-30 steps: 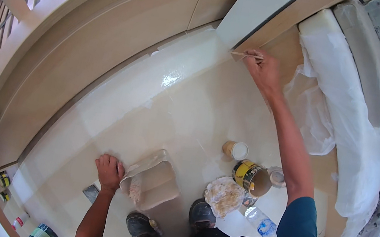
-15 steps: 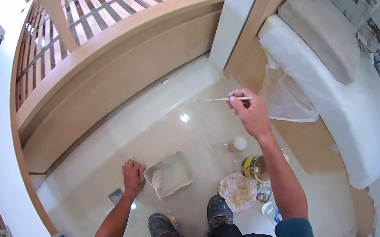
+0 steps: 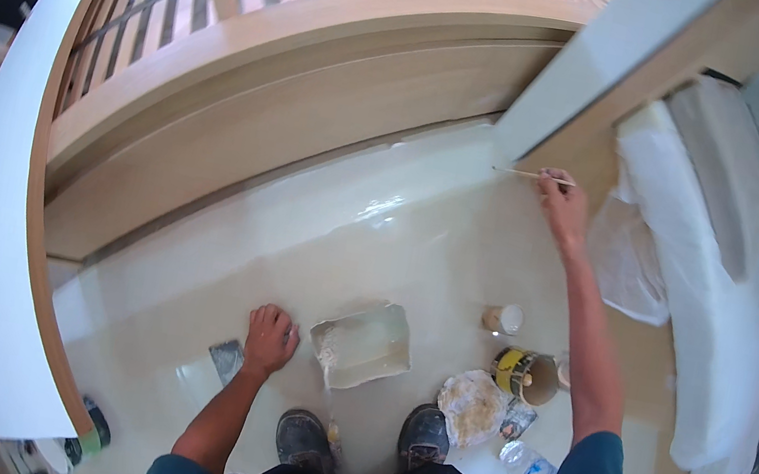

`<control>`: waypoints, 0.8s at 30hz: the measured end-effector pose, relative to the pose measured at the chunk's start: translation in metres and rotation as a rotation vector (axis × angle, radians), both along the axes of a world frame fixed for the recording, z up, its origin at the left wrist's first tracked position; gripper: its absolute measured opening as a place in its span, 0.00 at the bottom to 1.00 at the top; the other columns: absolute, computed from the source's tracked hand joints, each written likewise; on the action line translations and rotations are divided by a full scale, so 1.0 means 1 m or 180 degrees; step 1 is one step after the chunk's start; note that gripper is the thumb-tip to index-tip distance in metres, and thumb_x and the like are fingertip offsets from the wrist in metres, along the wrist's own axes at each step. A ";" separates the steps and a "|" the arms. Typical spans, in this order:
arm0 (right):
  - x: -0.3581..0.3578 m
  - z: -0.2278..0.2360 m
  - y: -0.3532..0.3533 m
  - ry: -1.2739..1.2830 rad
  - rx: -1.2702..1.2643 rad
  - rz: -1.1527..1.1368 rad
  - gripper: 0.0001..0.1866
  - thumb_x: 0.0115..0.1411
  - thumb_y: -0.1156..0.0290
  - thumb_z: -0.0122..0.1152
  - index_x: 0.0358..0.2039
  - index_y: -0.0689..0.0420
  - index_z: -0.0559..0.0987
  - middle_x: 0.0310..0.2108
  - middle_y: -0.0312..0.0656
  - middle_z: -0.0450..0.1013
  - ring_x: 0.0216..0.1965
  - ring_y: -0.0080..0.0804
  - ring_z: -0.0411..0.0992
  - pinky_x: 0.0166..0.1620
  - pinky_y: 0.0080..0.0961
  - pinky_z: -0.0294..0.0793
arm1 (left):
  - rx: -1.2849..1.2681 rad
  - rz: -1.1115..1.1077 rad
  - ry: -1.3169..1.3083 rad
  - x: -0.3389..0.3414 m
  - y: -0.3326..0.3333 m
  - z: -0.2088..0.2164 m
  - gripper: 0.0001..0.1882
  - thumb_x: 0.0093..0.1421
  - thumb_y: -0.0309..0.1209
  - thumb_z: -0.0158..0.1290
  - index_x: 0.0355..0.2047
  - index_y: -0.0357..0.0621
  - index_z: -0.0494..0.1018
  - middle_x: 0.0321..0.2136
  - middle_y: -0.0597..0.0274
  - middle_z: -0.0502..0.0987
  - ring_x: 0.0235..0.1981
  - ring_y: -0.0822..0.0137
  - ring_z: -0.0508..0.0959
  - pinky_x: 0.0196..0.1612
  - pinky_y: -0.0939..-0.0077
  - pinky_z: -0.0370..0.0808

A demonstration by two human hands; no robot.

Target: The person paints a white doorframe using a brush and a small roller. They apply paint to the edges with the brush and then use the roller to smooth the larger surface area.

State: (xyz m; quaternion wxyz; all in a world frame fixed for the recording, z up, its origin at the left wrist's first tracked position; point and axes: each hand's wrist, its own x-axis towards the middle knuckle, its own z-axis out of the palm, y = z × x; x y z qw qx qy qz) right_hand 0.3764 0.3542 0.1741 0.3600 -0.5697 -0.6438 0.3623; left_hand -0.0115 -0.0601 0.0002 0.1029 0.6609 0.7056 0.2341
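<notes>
My right hand (image 3: 560, 202) reaches far forward, its fingers pinched round a thin paintbrush (image 3: 513, 171). The brush points left, just above the pale floor near the foot of the white post (image 3: 568, 88). My left hand (image 3: 271, 338) is planted on the floor, fingers apart, holding nothing. Just left of its wrist lies a small dark grey flat piece (image 3: 226, 359). To its right, a shallow paint tray (image 3: 394, 341) has a paint roller (image 3: 330, 342) resting in its left side, the handle running toward my shoes.
Beside my right arm stand a small cup (image 3: 502, 318) and a yellow-labelled paint can (image 3: 510, 370). Nearby lie a paint-stained white round item (image 3: 471, 411) and a clear plastic bottle (image 3: 528, 464). A slatted wooden bed frame (image 3: 336, 21) borders the far side; plastic-wrapped furniture (image 3: 696, 283) stands right.
My right hand has carried the paintbrush farther forward and right, toward the white post's foot. The view has shifted. My left hand stays on the floor, its fingers now more spread.
</notes>
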 end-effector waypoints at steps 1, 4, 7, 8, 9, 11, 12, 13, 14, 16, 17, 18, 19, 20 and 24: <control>-0.012 0.006 -0.008 0.0243 -0.0145 0.0188 0.13 0.69 0.60 0.62 0.33 0.56 0.82 0.28 0.31 0.76 0.31 0.16 0.72 0.32 0.21 0.69 | -0.0006 0.0002 0.0006 -0.001 0.000 -0.002 0.11 0.58 0.32 0.61 0.36 0.43 0.72 0.39 0.51 0.70 0.45 0.48 0.71 0.50 0.50 0.67; -0.039 0.049 -0.060 0.0395 -0.0648 0.1260 0.08 0.67 0.65 0.63 0.34 0.55 0.82 0.30 0.32 0.77 0.33 0.17 0.72 0.34 0.21 0.70 | -0.0041 -0.0019 0.0024 0.004 0.004 -0.004 0.11 0.59 0.34 0.60 0.38 0.43 0.73 0.39 0.51 0.71 0.46 0.48 0.72 0.51 0.50 0.67; -0.074 0.076 -0.128 0.0106 -0.0649 0.2446 0.04 0.64 0.71 0.66 0.35 0.58 0.83 0.33 0.36 0.80 0.33 0.26 0.75 0.38 0.27 0.75 | -0.0041 -0.0039 0.0071 0.004 0.009 -0.002 0.11 0.59 0.34 0.60 0.38 0.43 0.73 0.39 0.52 0.71 0.47 0.49 0.72 0.52 0.51 0.68; -0.089 0.080 -0.149 -0.0099 -0.0515 0.2649 0.04 0.63 0.72 0.66 0.35 0.58 0.83 0.34 0.38 0.80 0.35 0.29 0.76 0.39 0.30 0.76 | -0.0010 -0.0017 0.0132 0.001 0.006 -0.001 0.11 0.59 0.34 0.60 0.38 0.43 0.73 0.39 0.52 0.71 0.47 0.49 0.72 0.52 0.52 0.68; -0.101 0.081 -0.169 -0.0302 -0.0384 0.2843 0.04 0.63 0.72 0.67 0.36 0.58 0.83 0.35 0.40 0.81 0.36 0.32 0.77 0.41 0.32 0.77 | 0.0010 -0.0003 0.0185 -0.001 0.002 0.000 0.11 0.59 0.34 0.60 0.37 0.42 0.73 0.39 0.52 0.71 0.47 0.50 0.72 0.52 0.52 0.68; -0.110 0.077 -0.189 -0.0792 -0.0041 0.3171 0.05 0.62 0.72 0.68 0.37 0.58 0.84 0.36 0.43 0.81 0.38 0.37 0.78 0.43 0.35 0.79 | -0.0077 0.0013 0.0165 0.000 0.006 -0.001 0.11 0.59 0.34 0.60 0.37 0.43 0.73 0.39 0.53 0.71 0.46 0.50 0.72 0.52 0.53 0.68; -0.112 0.067 -0.196 -0.1032 0.0149 0.3335 0.06 0.61 0.71 0.69 0.38 0.57 0.84 0.37 0.43 0.81 0.40 0.39 0.78 0.45 0.36 0.79 | -0.0130 0.0013 0.0162 0.002 0.005 -0.002 0.11 0.59 0.34 0.60 0.37 0.43 0.73 0.39 0.53 0.71 0.46 0.50 0.72 0.51 0.53 0.68; -0.114 0.058 -0.202 -0.1276 0.0378 0.3499 0.07 0.60 0.71 0.70 0.39 0.57 0.85 0.37 0.44 0.81 0.41 0.41 0.78 0.46 0.37 0.80 | -0.0139 0.0020 0.0115 0.003 0.004 -0.001 0.11 0.59 0.34 0.60 0.37 0.42 0.73 0.39 0.53 0.71 0.46 0.50 0.72 0.51 0.53 0.68; -0.118 0.051 -0.208 -0.1417 0.0558 0.3586 0.07 0.60 0.71 0.69 0.38 0.57 0.84 0.37 0.43 0.81 0.43 0.40 0.77 0.47 0.37 0.79 | -0.0129 0.0021 0.0085 0.003 0.007 0.000 0.11 0.59 0.34 0.59 0.37 0.42 0.73 0.39 0.53 0.71 0.46 0.50 0.72 0.51 0.53 0.68; -0.126 0.035 -0.223 -0.1673 0.0941 0.3757 0.07 0.58 0.72 0.67 0.37 0.56 0.84 0.37 0.41 0.81 0.45 0.38 0.76 0.49 0.37 0.79 | -0.0016 0.0024 0.0005 0.004 0.007 0.001 0.11 0.59 0.34 0.59 0.37 0.42 0.72 0.39 0.52 0.70 0.46 0.49 0.72 0.52 0.52 0.67; -0.128 0.023 -0.229 -0.1919 0.1077 0.3876 0.07 0.57 0.72 0.65 0.37 0.56 0.84 0.37 0.40 0.80 0.46 0.38 0.76 0.50 0.37 0.79 | 0.0081 0.0022 -0.0010 0.004 0.008 0.000 0.10 0.59 0.33 0.59 0.36 0.42 0.72 0.39 0.51 0.70 0.46 0.48 0.71 0.52 0.51 0.67; -0.129 0.011 -0.233 -0.2166 0.1217 0.3991 0.06 0.57 0.73 0.64 0.36 0.56 0.84 0.37 0.39 0.80 0.47 0.38 0.75 0.51 0.37 0.78 | 0.0175 0.0023 -0.0025 0.004 0.009 -0.002 0.10 0.60 0.33 0.58 0.36 0.42 0.71 0.40 0.50 0.69 0.46 0.48 0.71 0.53 0.51 0.66; -0.130 0.002 -0.237 -0.2388 0.1362 0.4100 0.06 0.56 0.73 0.62 0.35 0.55 0.84 0.37 0.39 0.80 0.48 0.38 0.75 0.52 0.36 0.78 | 0.0149 0.0020 0.0040 0.004 0.010 -0.003 0.11 0.59 0.34 0.58 0.36 0.42 0.72 0.39 0.51 0.70 0.46 0.49 0.71 0.52 0.51 0.67; -0.131 -0.003 -0.240 -0.2447 0.1374 0.4138 0.07 0.56 0.73 0.62 0.35 0.55 0.84 0.38 0.39 0.80 0.48 0.38 0.75 0.53 0.36 0.78 | 0.0125 0.0018 0.0103 0.004 0.011 -0.003 0.11 0.59 0.35 0.58 0.37 0.42 0.72 0.39 0.51 0.70 0.46 0.50 0.72 0.51 0.51 0.68; -0.135 -0.013 -0.245 -0.2561 0.1474 0.4149 0.08 0.54 0.74 0.61 0.34 0.55 0.84 0.37 0.39 0.80 0.49 0.38 0.74 0.54 0.36 0.77 | 0.0129 -0.0016 0.0075 0.004 0.011 0.004 0.11 0.60 0.35 0.58 0.37 0.42 0.71 0.39 0.52 0.70 0.46 0.51 0.72 0.52 0.52 0.68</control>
